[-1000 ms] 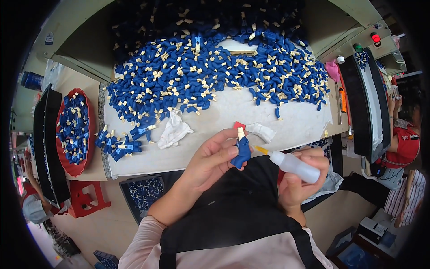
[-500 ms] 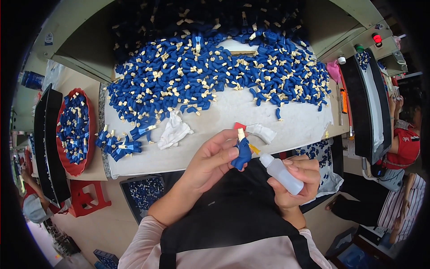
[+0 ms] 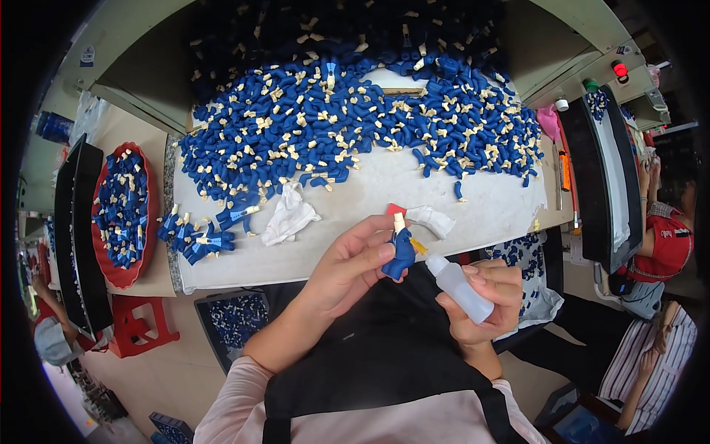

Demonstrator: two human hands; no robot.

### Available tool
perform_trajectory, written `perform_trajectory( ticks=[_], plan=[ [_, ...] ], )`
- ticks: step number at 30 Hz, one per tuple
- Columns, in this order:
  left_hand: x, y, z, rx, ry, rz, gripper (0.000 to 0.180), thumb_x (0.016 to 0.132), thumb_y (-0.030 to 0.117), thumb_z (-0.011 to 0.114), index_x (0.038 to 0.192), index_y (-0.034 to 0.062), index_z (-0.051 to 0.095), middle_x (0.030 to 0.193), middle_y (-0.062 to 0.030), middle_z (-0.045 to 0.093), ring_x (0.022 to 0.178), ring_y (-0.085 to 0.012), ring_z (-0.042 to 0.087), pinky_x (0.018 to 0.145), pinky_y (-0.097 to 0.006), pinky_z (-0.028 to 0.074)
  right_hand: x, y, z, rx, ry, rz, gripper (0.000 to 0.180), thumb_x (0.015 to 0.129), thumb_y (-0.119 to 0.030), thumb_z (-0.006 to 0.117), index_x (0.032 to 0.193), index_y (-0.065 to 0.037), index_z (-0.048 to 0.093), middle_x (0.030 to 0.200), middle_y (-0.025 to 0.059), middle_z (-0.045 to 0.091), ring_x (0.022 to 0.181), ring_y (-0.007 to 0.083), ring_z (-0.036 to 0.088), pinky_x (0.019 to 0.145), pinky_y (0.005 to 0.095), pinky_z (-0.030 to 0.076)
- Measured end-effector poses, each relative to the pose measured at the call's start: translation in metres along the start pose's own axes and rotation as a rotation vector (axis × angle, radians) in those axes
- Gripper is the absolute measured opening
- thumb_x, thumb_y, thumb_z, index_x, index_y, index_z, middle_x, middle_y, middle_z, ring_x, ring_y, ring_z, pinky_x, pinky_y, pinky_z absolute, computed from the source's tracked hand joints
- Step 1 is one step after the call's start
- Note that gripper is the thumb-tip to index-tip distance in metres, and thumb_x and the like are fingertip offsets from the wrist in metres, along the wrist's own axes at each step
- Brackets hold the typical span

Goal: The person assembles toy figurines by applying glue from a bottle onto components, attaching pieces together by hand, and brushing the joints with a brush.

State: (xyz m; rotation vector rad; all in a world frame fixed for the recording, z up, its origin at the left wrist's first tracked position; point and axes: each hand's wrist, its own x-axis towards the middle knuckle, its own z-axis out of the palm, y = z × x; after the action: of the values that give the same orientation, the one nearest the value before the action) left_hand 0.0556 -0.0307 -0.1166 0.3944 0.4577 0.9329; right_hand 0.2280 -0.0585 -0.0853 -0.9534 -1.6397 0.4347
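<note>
Between the thumb and fingers of my left hand (image 3: 351, 263) is a blue figurine body (image 3: 400, 255) with a cream-coloured neck piece pointing up. My right hand (image 3: 484, 300) grips a translucent white squeeze bottle (image 3: 462, 290), tilted so that its yellow nozzle points up and left. The nozzle tip is at the right side of the figurine body, close to its upper part; whether it touches I cannot tell. Both hands are just over the front edge of the white-covered table (image 3: 355, 214). A crumpled white cloth (image 3: 290, 214) lies beyond my left hand.
A big heap of small blue and cream parts (image 3: 296, 126) covers the table's back. Several blue bodies (image 3: 200, 237) lie at the left, near a red scalloped tray (image 3: 140, 270) of parts. Another cloth (image 3: 433, 220) lies beyond my right hand. People (image 3: 669, 240) are at the far right.
The squeeze bottle in my right hand has shifted slightly left, its nozzle moving a little up along the figurine body. My left hand stays almost still. At the right, a person in stripes has moved.
</note>
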Motion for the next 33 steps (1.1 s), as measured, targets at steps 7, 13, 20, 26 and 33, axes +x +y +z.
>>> perform_trajectory(
  ticks=[7, 13, 20, 26, 33],
  plan=[
    [0.0006, -0.0006, 0.0021, 0.003, 0.011, 0.000, 0.031, 0.082, 0.011, 0.051, 0.112, 0.0042, 0.044, 0.091, -0.0056, 0.055, 0.075, -0.0124, 0.054, 0.067, -0.023, 0.043, -0.0052, 0.0005, -0.0009, -0.053, -0.004, -0.013, 0.041, 0.060, -0.014, 0.075, 0.088, -0.005, 0.047, 0.082, 0.0084, 0.047, 0.068, 0.0184, 0.051, 0.060, 0.0258, 0.042],
    [0.0000, -0.0003, 0.0001, 0.009, -0.023, 0.000, 0.031, 0.082, 0.011, 0.051, 0.112, 0.0037, 0.044, 0.092, -0.0056, 0.055, 0.075, -0.0121, 0.054, 0.067, -0.023, 0.043, -0.0013, -0.0015, -0.0013, -0.022, 0.016, -0.033, 0.047, 0.052, 0.000, 0.077, 0.090, -0.006, 0.051, 0.084, 0.0081, 0.052, 0.064, 0.0187, 0.055, 0.054, 0.0257, 0.045],
    [-0.0002, -0.0007, 0.0005, 0.010, 0.011, -0.007, 0.031, 0.082, 0.010, 0.051, 0.112, 0.0037, 0.044, 0.093, -0.0054, 0.055, 0.075, -0.0118, 0.054, 0.067, -0.023, 0.043, -0.0059, -0.0011, -0.0018, -0.062, -0.011, -0.021, 0.041, 0.062, -0.018, 0.075, 0.089, -0.005, 0.047, 0.081, 0.0087, 0.047, 0.065, 0.0174, 0.050, 0.060, 0.0266, 0.044],
    [0.0000, -0.0036, -0.0011, 0.025, 0.063, 0.009, 0.034, 0.080, 0.011, 0.052, 0.113, 0.0036, 0.042, 0.097, -0.0141, 0.054, 0.077, -0.0171, 0.054, 0.064, -0.026, 0.044, -0.0056, -0.0008, -0.0010, -0.049, -0.018, -0.003, 0.041, 0.062, -0.017, 0.075, 0.088, -0.005, 0.047, 0.081, 0.0089, 0.047, 0.066, 0.0179, 0.050, 0.060, 0.0266, 0.044],
    [0.0002, -0.0036, -0.0006, 0.022, 0.071, 0.006, 0.033, 0.080, 0.011, 0.052, 0.111, 0.0029, 0.043, 0.096, -0.0143, 0.054, 0.077, -0.0165, 0.054, 0.064, -0.025, 0.044, -0.0068, -0.0008, -0.0005, -0.059, -0.016, -0.004, 0.041, 0.061, -0.017, 0.075, 0.088, -0.005, 0.047, 0.081, 0.0087, 0.048, 0.066, 0.0181, 0.051, 0.059, 0.0259, 0.043]
  ],
)
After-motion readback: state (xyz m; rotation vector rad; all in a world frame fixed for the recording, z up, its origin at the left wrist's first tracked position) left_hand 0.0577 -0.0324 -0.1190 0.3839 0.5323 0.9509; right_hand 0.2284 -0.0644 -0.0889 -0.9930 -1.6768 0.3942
